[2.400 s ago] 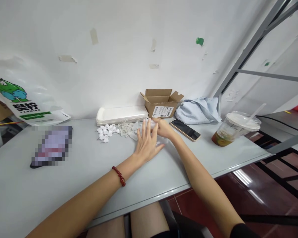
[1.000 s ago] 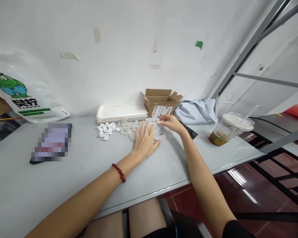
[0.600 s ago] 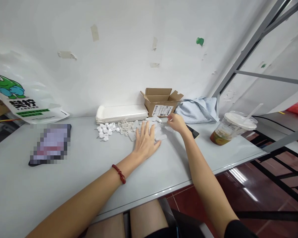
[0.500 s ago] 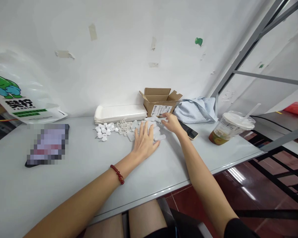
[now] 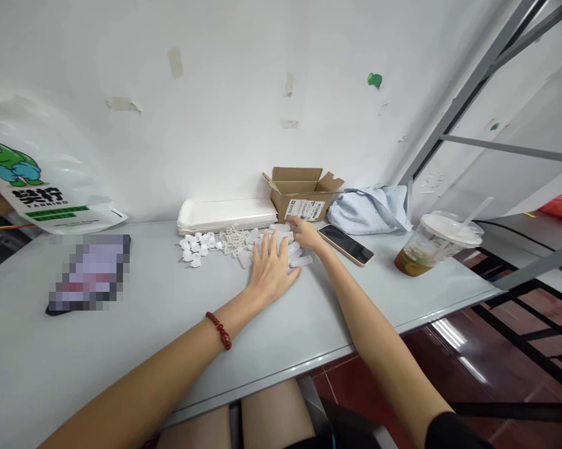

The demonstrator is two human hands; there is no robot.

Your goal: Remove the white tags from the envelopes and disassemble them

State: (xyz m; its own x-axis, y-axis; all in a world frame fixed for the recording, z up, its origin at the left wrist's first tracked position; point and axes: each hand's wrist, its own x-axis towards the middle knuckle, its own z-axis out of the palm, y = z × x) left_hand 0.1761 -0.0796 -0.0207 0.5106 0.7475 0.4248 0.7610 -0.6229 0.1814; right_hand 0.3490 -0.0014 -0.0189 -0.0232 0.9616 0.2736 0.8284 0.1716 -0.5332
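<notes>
My left hand lies flat with fingers spread over the near side of a pile of translucent plastic pieces. At the pile's far right edge, my right hand has its fingers bent and touching the pieces; whether it grips one is hidden. Left of the pile is a tangle of whitish cords or loops, partly beside my left fingertips. Further left lies a cluster of small white plastic parts.
Behind the pile stand stacked white trays and an open cardboard box. To the right are a phone, a light blue cloth bag and a drink cup. At left lie a blurred-out dark-edged device and a white plastic bag.
My right hand has moved left, closer to my left hand, and the phone beside it is now uncovered. Pieces at the pile's right edge have shifted left. My left hand stays put.
</notes>
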